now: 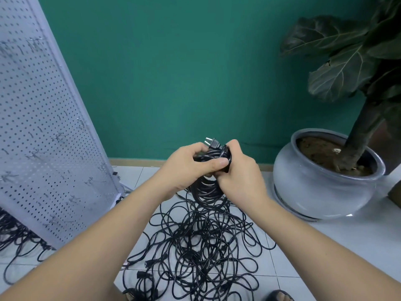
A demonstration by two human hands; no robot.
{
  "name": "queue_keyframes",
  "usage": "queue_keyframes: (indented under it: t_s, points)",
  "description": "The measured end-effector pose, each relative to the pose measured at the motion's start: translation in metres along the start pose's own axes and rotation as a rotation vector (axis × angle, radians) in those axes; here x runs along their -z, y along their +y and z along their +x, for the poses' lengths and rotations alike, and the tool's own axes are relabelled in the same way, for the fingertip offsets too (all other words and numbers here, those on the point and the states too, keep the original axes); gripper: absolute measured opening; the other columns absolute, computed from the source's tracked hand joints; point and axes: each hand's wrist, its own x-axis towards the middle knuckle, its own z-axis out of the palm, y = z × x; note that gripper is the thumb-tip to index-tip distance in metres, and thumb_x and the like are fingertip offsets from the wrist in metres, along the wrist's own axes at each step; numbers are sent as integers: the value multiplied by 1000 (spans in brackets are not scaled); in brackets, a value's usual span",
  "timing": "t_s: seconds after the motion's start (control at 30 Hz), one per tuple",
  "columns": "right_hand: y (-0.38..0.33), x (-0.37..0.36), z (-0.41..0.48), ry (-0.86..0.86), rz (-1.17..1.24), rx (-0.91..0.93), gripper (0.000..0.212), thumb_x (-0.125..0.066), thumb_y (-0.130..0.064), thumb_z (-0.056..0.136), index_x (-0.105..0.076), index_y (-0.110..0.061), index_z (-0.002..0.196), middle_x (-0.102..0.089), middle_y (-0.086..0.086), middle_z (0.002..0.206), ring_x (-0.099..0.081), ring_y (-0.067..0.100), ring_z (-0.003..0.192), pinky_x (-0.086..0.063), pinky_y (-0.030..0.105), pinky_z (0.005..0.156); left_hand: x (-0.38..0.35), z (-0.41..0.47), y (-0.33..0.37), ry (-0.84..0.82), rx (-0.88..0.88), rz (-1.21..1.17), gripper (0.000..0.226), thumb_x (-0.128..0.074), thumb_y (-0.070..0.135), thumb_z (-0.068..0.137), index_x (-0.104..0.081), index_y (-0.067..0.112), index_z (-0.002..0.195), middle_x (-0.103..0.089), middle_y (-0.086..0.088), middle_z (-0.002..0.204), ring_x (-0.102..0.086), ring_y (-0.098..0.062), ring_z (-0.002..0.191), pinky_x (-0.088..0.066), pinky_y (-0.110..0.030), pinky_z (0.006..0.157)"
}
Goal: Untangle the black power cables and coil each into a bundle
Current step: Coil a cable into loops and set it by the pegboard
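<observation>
Left hand [191,165] and right hand [237,172] grasp the coiled bundle [206,193] at top. Its loops hang vertically above the tangled pile [195,246].

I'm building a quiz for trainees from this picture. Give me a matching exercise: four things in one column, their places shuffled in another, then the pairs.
Things
1. coiled cable bundle
2. tangled cables
3. pegboard
4. plant pot

Places
A. on the right, by the green wall
B. gripped by the left hand and right hand
C. at the left side of the view
D. spread on the tiled floor below the hands

Pairs: 1-B, 2-D, 3-C, 4-A
</observation>
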Motion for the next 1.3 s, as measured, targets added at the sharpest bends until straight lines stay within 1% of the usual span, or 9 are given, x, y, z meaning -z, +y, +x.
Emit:
queue_keyframes:
  t_s: [0.17, 0.23, 0.4, 0.53, 0.63, 0.73, 1.0, 1.13, 1.3]
  points:
    - [-1, -27, 2, -258, 15, -47, 39, -67, -18, 92, -41, -29, 119, -64, -10, 89, -63, 18, 80, -45, 27, 59, 30, 8, -19, -52, 203, 77, 50, -93, 50, 74, -78, 10, 101, -81, -12, 97, -79, -28, 90, -58, -47, 100]
    - [-4, -36, 9, -412, 127, -118, 41, -67, -24, 96, -44, -30, 130, -65, -12, 98, -63, 11, 85, -42, 18, 61, 45, 14, -32, -54, 258, 118, 49, -93, 49, 73, -77, 8, 97, -81, -12, 94, -77, -25, 82, -60, -44, 96]
    - [5, -86, 35, -599, 446, -257, 51, -77, -46, 97, -58, -27, 140, -78, -4, 118, -76, 15, 107, -59, 43, 100, 86, 19, -83, -15, 324, -25, 22, -83, 29, 90, -80, 10, 102, -82, -11, 97, -79, -23, 87, -62, -28, 82]
    - [14, -163, 43, -751, 708, -443, 55, -84, -18, 94, -57, -18, 141, -78, 9, 125, -78, 28, 112, -61, 49, 102, 121, 18, -158, 161, 407, -266, 20, -75, 24, 97, -76, 8, 109, -80, -18, 103, -76, -22, 87, -62, -33, 80]
    - [21, -231, 38, -806, 766, -538, 57, -86, -15, 91, -56, -21, 139, -79, 7, 125, -77, 29, 113, -58, 54, 106, 137, 14, -227, 308, 455, -327, 24, -77, 26, 96, -75, 10, 114, -80, -18, 107, -77, -20, 91, -61, -29, 73]
    - [31, -301, 27, -791, 723, -598, 50, -87, -13, 88, -60, -28, 128, -81, 4, 116, -79, 24, 104, -63, 41, 96, 148, 7, -294, 414, 544, -385, 23, -79, 25, 95, -75, 11, 114, -80, -15, 108, -78, -23, 102, -60, -41, 96]
    - [74, -468, 7, -928, 629, -590, 71, -89, -19, 84, -53, -37, 142, -74, -8, 125, -70, 13, 117, -56, 36, 102, 179, -8, -451, 665, 733, -691, 24, -73, 23, 100, -75, 9, 118, -80, -7, 100, -74, -17, 90, -59, -38, 90]
    - [94, -529, -1, -983, 685, -587, 45, -75, -10, 101, -59, -35, 135, -70, -1, 135, -71, 20, 120, -61, 40, 103, 191, -7, -506, 776, 767, -806, 23, -64, 23, 106, -73, 5, 117, -81, -9, 94, -78, -17, 80, -61, -29, 71]
    - [98, -586, 6, -863, 464, -392, 39, -68, -13, 104, -65, -26, 141, -73, -7, 124, -70, 16, 114, -58, 48, 106, 200, -6, -556, 835, 788, -907, 38, -54, 36, 109, -73, 6, 124, -80, -14, 109, -78, -25, 95, -61, -37, 76]
